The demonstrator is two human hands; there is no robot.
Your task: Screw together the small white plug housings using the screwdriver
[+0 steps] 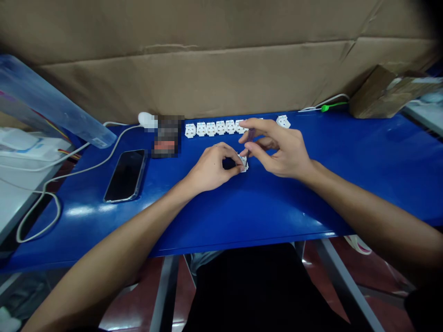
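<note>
My left hand (218,167) pinches a small white plastic socket module (245,165) against the blue table, thumb and fingertips on its near left side. Above that piece, my right hand (281,146) has its fingers closed round a slim screwdriver (251,134) with a dark purplish handle. Its thin shaft points down at the module; the tip is too small to make out. Behind my hands, several similar white modules (211,129) stand in a row, partly covered by my right hand. Another white module (283,121) sits apart to the right.
A phone (125,176) and a blurred-out dark item (168,136) lie on the left of the blue table (214,221). A white cable (86,171) loops there. Cardboard (221,78) walls the back. A brown box (375,94) and a green-tipped cable (325,108) are at back right.
</note>
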